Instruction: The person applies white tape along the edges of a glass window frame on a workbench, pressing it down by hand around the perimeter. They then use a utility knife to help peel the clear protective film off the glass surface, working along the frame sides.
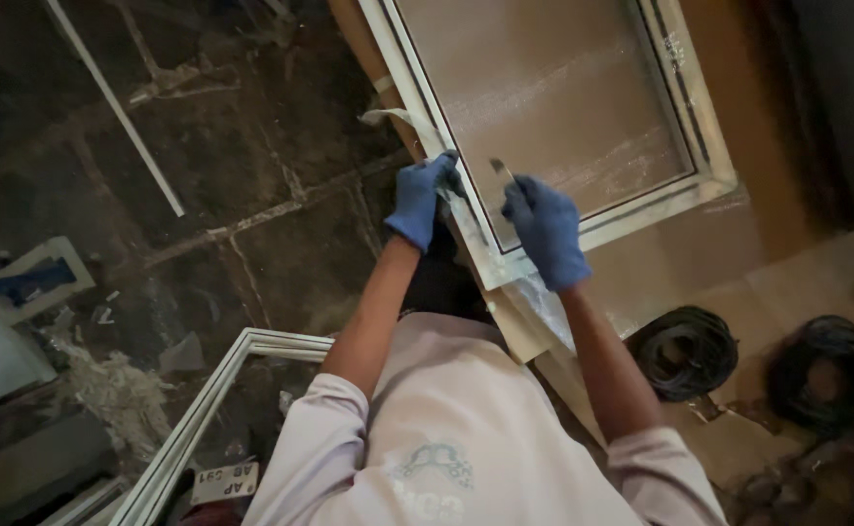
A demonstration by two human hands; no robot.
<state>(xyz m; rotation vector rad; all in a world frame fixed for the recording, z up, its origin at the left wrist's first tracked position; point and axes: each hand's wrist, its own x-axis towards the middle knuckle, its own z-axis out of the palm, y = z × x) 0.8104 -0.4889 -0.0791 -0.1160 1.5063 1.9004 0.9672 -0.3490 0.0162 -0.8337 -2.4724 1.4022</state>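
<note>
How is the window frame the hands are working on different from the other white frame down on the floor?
The window frame under the left hand and right hand holds a hazy pane and lies on brown cardboard. The floor frame holds no pane; dark floor shows through it, and only one corner is in view. Both are white.

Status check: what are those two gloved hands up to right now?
Left hand gripping window frame edge. Right hand holding small blade on the pane. Nothing blocking.
</note>
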